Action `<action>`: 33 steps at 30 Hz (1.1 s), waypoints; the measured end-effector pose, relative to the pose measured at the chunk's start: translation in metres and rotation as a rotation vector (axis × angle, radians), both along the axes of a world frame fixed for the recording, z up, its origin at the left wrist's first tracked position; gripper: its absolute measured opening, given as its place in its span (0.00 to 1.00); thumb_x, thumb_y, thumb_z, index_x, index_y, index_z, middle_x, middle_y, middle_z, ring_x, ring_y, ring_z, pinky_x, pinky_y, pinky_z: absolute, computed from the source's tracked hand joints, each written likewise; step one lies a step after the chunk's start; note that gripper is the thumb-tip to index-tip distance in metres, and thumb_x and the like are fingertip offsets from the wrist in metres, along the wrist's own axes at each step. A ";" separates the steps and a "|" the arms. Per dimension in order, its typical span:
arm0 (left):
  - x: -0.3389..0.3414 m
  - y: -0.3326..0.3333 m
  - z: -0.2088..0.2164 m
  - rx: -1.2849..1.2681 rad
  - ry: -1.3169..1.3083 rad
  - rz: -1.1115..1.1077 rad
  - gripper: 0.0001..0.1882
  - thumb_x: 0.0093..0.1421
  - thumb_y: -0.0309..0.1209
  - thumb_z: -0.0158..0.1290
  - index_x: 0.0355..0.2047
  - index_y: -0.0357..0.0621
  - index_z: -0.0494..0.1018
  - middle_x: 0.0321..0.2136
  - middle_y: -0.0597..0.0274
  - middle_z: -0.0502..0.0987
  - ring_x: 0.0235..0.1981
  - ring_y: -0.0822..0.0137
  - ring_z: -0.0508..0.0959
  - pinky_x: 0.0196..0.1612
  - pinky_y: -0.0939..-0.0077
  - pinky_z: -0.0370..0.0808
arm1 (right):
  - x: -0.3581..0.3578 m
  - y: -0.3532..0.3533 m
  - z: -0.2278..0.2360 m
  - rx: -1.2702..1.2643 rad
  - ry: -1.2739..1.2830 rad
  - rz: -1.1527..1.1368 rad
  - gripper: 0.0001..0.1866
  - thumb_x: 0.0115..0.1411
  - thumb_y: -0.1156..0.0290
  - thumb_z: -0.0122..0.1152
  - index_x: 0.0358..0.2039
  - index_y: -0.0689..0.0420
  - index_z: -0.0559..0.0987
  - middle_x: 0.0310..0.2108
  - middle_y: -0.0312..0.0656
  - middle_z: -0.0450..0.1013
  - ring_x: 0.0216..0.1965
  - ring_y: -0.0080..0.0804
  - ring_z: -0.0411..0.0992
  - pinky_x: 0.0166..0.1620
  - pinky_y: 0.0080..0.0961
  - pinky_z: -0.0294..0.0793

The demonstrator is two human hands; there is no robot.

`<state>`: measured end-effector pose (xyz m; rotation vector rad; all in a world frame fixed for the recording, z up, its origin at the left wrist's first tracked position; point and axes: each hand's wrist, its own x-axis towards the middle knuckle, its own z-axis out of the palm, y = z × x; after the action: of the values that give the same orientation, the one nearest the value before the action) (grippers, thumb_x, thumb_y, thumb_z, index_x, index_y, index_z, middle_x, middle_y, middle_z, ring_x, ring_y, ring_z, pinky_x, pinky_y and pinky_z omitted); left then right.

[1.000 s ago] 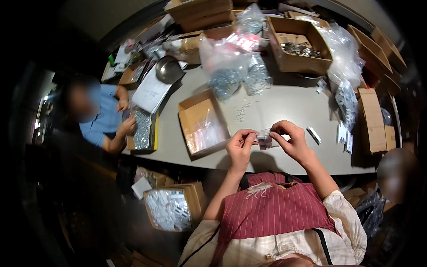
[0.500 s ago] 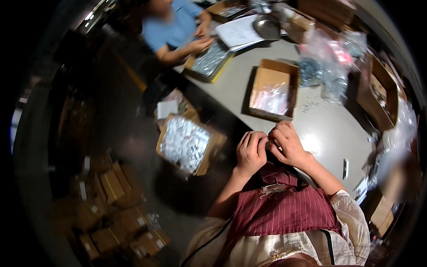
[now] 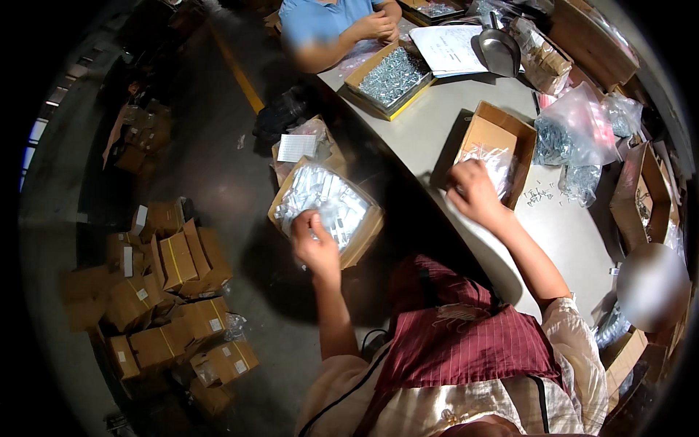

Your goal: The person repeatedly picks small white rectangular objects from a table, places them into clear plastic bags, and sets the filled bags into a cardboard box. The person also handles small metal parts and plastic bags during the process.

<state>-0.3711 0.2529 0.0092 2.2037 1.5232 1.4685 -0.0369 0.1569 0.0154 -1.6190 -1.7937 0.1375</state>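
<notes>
My left hand (image 3: 316, 245) is over the near side of a cardboard box (image 3: 371, 231) filled with small clear packets (image 3: 309, 191). Its thumb and fingers are apart, and a blurred packet lies just beyond the fingertips. On the table to the right, my right hand (image 3: 477, 194) bends over the near left edge of an open carton (image 3: 526, 149). Clear plastic bags (image 3: 498, 166) lie inside it, against the hand. Those fingers are curled, and whatever is between them is hidden.
Across the table (image 3: 408, 142), a co-worker's hands (image 3: 378, 26) are above a tray of screws (image 3: 393, 76). Papers (image 3: 448, 49), a metal scoop (image 3: 499, 52) and bagged hardware (image 3: 555, 142) occupy the far side. Loose small parts (image 3: 542, 194) lie beside the carton. Cardboard boxes (image 3: 175, 291) cover the floor at left.
My hands were together in front of my apron. They have parted: the left moved left over the packet box, the right moved right to the carton. The view has shifted.
</notes>
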 end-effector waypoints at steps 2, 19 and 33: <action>0.000 0.005 -0.007 0.007 0.036 0.034 0.03 0.67 0.26 0.54 0.37 0.40 0.76 0.33 0.51 0.79 0.34 0.49 0.79 0.39 0.58 0.75 | 0.046 0.012 -0.027 -0.169 -0.037 -0.212 0.15 0.53 0.69 0.67 0.38 0.61 0.74 0.37 0.54 0.74 0.43 0.57 0.74 0.52 0.49 0.72; 0.182 -0.043 -0.037 -0.337 -0.032 -0.814 0.16 0.63 0.28 0.59 0.51 0.41 0.73 0.48 0.50 0.77 0.50 0.47 0.78 0.52 0.57 0.76 | 0.113 -0.039 -0.031 -0.117 0.000 -0.301 0.11 0.65 0.69 0.61 0.42 0.62 0.84 0.45 0.53 0.80 0.48 0.52 0.78 0.51 0.41 0.75; 0.285 -0.105 -0.017 -1.347 -0.280 -1.357 0.06 0.66 0.27 0.58 0.37 0.34 0.77 0.27 0.66 0.80 0.25 0.79 0.76 0.28 0.84 0.73 | 0.061 -0.179 0.014 0.065 1.248 -0.541 0.11 0.64 0.71 0.66 0.44 0.63 0.82 0.36 0.38 0.80 0.39 0.25 0.76 0.47 0.25 0.74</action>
<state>-0.0861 0.1484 -0.0080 1.3323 0.2966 0.1047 0.0236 -0.0216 0.0297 -1.3748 -0.4004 0.6519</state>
